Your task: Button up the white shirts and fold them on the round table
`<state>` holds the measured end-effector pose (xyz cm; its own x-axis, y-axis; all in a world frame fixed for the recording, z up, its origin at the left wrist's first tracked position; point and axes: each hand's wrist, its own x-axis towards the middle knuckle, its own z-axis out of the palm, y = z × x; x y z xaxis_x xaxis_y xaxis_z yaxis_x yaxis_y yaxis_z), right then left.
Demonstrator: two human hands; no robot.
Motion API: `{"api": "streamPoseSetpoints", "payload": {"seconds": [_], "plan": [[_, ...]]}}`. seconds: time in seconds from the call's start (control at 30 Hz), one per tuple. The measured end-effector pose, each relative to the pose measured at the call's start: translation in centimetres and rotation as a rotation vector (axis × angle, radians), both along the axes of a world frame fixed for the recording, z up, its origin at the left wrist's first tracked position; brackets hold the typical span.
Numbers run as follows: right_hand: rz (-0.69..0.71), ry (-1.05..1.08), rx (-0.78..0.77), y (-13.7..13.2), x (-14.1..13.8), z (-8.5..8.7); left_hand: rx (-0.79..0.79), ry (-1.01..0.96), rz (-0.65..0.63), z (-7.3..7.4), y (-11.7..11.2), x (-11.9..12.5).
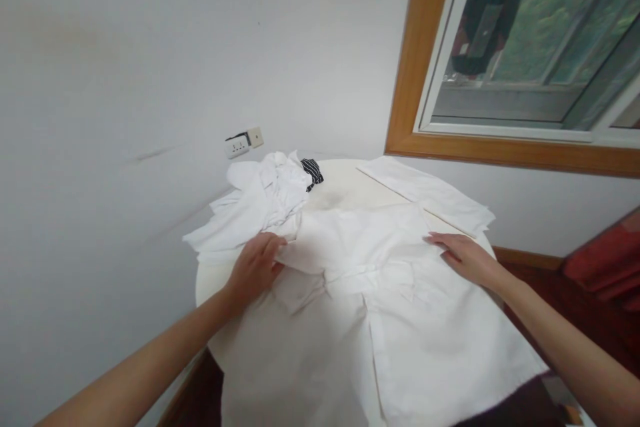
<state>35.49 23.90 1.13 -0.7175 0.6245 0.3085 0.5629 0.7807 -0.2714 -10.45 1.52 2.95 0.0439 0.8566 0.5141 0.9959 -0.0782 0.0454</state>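
A white garment (425, 340) with a long slit down its lower middle lies spread over the round table, its lower part hanging past the near edge. My left hand (255, 265) has its fingers closed on the garment's left upper edge. On the opposite side, my right hand (464, 257) pinches the right upper edge between thumb and fingers. The cloth between both hands is creased, with a folded band across the middle. Whether it is a coat or another kind of clothing, I cannot tell.
A heap of crumpled white clothes (270, 190) lies at the table's back left, beside a black-and-white striped cloth (313, 173). A flat folded white cloth (430, 190) lies at the back right. Behind the cream table (345, 177) stand a wall with a socket (237, 146) and a wood-framed window (500, 147).
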Motion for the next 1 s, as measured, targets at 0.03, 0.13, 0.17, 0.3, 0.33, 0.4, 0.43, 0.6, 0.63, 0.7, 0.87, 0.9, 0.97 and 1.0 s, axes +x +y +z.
{"api": "streamPoseSetpoints", "payload": {"seconds": [0.03, 0.13, 0.17, 0.3, 0.33, 0.4, 0.43, 0.6, 0.63, 0.7, 0.87, 0.9, 0.97, 1.0], "plan": [[-0.004, -0.011, 0.007, -0.1, -0.1, 0.1, -0.020, -0.105, 0.083, 0.1, 0.0, 0.3], [0.033, -0.018, 0.041, -0.2, -0.5, 0.3, -0.147, -0.390, 0.211, 0.8, -0.1, 1.1], [0.047, -0.013, 0.048, -0.2, -0.6, 0.2, -0.192, -0.481, 0.204, 0.9, -0.1, 1.4], [0.049, 0.018, 0.043, -0.3, -0.9, -0.5, -0.333, -0.879, 0.095, 1.0, 0.4, 2.0], [0.045, 0.022, 0.040, -0.2, -0.9, -0.6, -0.352, -0.964, 0.076, 0.9, 0.6, 2.0], [0.042, 0.023, 0.038, -0.2, -0.8, -1.0, -0.341, -1.080, 0.054, 0.8, 1.1, 2.1], [0.043, 0.023, 0.038, -0.2, -0.8, -1.1, -0.309, -1.132, 0.048, 0.8, 1.3, 2.2], [0.042, 0.049, 0.014, 0.0, -0.7, -1.2, -0.358, -1.569, -0.101, 2.6, 1.1, 3.6], [0.041, 0.056, 0.010, 0.0, -0.7, -1.2, -0.443, -1.665, -0.173, 3.1, 0.9, 4.1], [0.042, 0.065, 0.004, 0.0, -0.7, -1.1, -0.533, -1.823, -0.292, 3.6, 0.4, 5.0], [0.037, 0.083, -0.022, 0.0, -0.7, -1.0, -0.344, -2.130, -0.119, 2.9, -0.2, 5.6], [0.034, 0.080, -0.026, 0.0, -0.7, -1.0, -0.377, -2.166, -0.087, 2.6, -0.2, 5.5], [0.027, 0.068, -0.031, 0.0, -0.7, -0.9, -0.462, -2.188, -0.095, 2.3, 0.2, 5.3], [0.023, 0.063, -0.032, -0.1, -0.7, -0.9, -0.472, -2.174, -0.117, 2.2, 0.5, 5.1]]}}
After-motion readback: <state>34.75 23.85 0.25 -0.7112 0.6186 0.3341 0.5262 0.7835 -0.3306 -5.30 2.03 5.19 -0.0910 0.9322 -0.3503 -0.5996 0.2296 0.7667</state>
